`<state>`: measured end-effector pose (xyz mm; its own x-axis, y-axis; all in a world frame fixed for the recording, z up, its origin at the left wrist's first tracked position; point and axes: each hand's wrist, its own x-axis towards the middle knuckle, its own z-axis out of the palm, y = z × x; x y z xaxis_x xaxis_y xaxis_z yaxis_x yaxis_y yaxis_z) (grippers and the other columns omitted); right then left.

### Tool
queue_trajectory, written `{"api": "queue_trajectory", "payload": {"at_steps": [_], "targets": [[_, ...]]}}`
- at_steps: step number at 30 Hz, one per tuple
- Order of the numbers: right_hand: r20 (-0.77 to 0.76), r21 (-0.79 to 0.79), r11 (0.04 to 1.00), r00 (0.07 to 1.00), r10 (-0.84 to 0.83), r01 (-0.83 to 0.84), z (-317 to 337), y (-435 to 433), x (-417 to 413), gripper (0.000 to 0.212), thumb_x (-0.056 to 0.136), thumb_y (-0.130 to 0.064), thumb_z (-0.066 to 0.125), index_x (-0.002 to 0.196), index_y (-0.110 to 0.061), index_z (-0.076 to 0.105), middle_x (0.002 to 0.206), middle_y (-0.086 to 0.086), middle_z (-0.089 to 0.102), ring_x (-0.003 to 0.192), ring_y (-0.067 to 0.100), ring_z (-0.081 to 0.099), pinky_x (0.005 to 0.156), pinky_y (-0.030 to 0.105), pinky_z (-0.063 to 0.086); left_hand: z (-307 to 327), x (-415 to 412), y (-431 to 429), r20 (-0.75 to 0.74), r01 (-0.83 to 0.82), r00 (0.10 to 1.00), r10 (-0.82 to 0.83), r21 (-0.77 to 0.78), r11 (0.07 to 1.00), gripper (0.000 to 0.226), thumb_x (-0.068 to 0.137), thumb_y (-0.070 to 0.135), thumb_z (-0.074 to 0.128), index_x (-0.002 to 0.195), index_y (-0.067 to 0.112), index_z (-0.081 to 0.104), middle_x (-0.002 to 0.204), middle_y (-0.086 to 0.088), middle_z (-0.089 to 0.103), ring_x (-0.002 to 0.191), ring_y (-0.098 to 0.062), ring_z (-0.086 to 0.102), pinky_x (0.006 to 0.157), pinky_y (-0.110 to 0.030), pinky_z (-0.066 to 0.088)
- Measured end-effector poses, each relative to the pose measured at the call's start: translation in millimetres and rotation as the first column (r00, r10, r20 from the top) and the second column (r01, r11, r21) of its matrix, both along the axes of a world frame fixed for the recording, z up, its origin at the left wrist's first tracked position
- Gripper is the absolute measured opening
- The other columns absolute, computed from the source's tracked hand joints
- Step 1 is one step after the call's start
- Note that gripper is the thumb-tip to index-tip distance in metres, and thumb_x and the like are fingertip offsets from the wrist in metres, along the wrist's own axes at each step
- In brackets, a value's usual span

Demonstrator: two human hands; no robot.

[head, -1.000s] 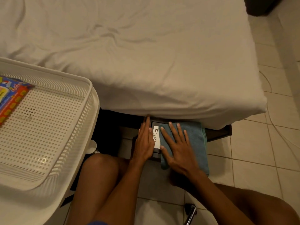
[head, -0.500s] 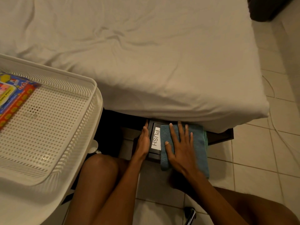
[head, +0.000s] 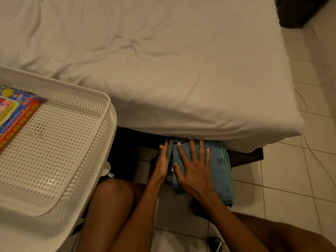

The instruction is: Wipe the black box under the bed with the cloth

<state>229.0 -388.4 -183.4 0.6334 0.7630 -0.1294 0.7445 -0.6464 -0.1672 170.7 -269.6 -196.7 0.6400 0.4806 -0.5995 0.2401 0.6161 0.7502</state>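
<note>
I see a bed (head: 163, 70) with a creased white sheet, pale floor tiles (head: 291, 179) on the right, dim warm light.

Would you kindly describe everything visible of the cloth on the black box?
The cloth is a blue-green, soft, towel-like fabric, folded into a thick rectangle with stacked layers showing along its right edge. It lies flat over the black box at the bed's lower edge, its near end hanging toward the tiled floor. The right hand presses on it, fingers spread; the left hand rests against the box's left side.
</note>
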Motion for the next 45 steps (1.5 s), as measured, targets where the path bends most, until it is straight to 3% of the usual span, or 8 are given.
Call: {"api": "queue_trajectory", "payload": {"at_steps": [7, 11, 17, 20, 22, 27, 38, 45], "targets": [[-0.043, 0.077, 0.994, 0.996, -0.076, 0.079, 5.1, 11.4, 15.6, 0.065, 0.100, -0.053, 0.026, 0.160, -0.036, 0.008, 0.170, 0.002, -0.004, 0.156, 0.025, -0.013, 0.125, 0.053, 0.001, -9.0, 6.3, 0.5, 0.012, -0.061, 0.998, 0.061, 0.025, 0.998, 0.056, 0.102, 0.048, 0.011, 0.152, 0.026, 0.025, 0.156, -0.004, 0.034, 0.144, -0.022, 0.032, 0.120, -0.042, 0.025], [0.007, 0.075, 0.994, 0.997, -0.078, 0.077, -1.2, 4.9, -1.5, 0.065, 0.101, -0.051, 0.029, 0.161, -0.032, 0.013, 0.170, 0.006, 0.001, 0.156, 0.029, -0.010, 0.125, 0.055, 0.002, -19.7, -0.5, -3.7, 0.000, -0.048, 0.999, 0.048, 0.022, 0.999, 0.063, 0.089, 0.072, 0.019, 0.143, 0.045, 0.031, 0.156, -0.002, 0.035, 0.144, -0.023, 0.032, 0.120, -0.048, 0.025], [0.064, 0.032, 0.998, 0.996, -0.059, 0.057, -3.5, 3.2, -18.5, 0.066, 0.101, -0.047, 0.032, 0.161, -0.025, 0.017, 0.169, 0.012, 0.001, 0.156, 0.033, -0.003, 0.123, 0.056, 0.007, -14.9, -2.1, -3.5, 0.000, -0.050, 0.999, 0.050, 0.007, 0.999, 0.061, 0.099, 0.054, 0.008, 0.152, 0.029, 0.025, 0.158, -0.003, 0.030, 0.145, -0.024, 0.030, 0.120, -0.044, 0.025], [0.088, 0.034, 0.999, 0.995, -0.043, 0.040, -4.7, -1.1, -34.4, 0.064, 0.100, -0.045, 0.035, 0.159, -0.022, 0.025, 0.168, 0.014, 0.008, 0.156, 0.034, 0.006, 0.122, 0.056, 0.013, -17.4, -3.6, -5.1, -0.039, -0.038, 0.998, 0.039, 0.026, 0.999, 0.068, 0.091, 0.065, 0.013, 0.150, 0.034, 0.028, 0.159, -0.003, 0.028, 0.146, -0.024, 0.029, 0.120, -0.044, 0.024], [0.085, 0.043, 0.999, 0.996, -0.031, 0.028, -7.2, -5.3, -38.2, 0.063, 0.100, -0.045, 0.036, 0.158, -0.023, 0.028, 0.168, 0.013, 0.010, 0.156, 0.033, 0.008, 0.122, 0.055, 0.012, -17.8, -2.9, -8.0, -0.088, -0.022, 0.996, 0.034, 0.139, 0.990, 0.063, 0.093, 0.063, 0.015, 0.148, 0.037, 0.030, 0.159, -0.003, 0.028, 0.146, -0.022, 0.028, 0.121, -0.042, 0.022], [0.040, 0.062, 0.998, 0.999, -0.003, 0.000, -8.7, -8.8, -23.1, 0.063, 0.100, -0.049, 0.034, 0.159, -0.028, 0.024, 0.169, 0.009, 0.009, 0.157, 0.028, 0.004, 0.124, 0.053, 0.009, -16.1, -3.1, -7.8, -0.226, 0.112, 0.974, 0.017, 0.541, 0.833, 0.049, 0.105, 0.039, 0.019, 0.152, 0.028, 0.026, 0.160, 0.000, 0.027, 0.148, -0.015, 0.023, 0.122, -0.032, 0.016], [0.011, 0.130, 0.987, 0.996, -0.092, 0.090, -3.2, -54.9, 3.9, 0.067, 0.099, -0.050, 0.037, 0.160, -0.033, 0.014, 0.170, 0.003, 0.003, 0.157, 0.024, -0.001, 0.127, 0.047, 0.000, -20.8, -3.3, -6.7, -0.281, 0.162, 0.959, 0.035, 0.646, 0.746, 0.061, 0.097, 0.057, 0.016, 0.151, 0.032, 0.026, 0.158, -0.004, 0.031, 0.146, -0.022, 0.029, 0.119, -0.045, 0.025], [-0.110, 0.164, 0.943, 0.955, -0.276, 0.291, -13.1, -82.5, 12.5, 0.069, 0.100, -0.056, 0.027, 0.160, -0.036, 0.000, 0.170, -0.001, -0.007, 0.156, 0.020, -0.011, 0.125, 0.053, 0.003, -7.5, -4.5, -8.5, -0.371, 0.314, 0.929, 0.007, 0.796, 0.518, 0.048, 0.105, 0.033, 0.026, 0.153, 0.024, 0.025, 0.161, -0.006, 0.023, 0.149, -0.023, 0.019, 0.118, -0.030, 0.010]]}}
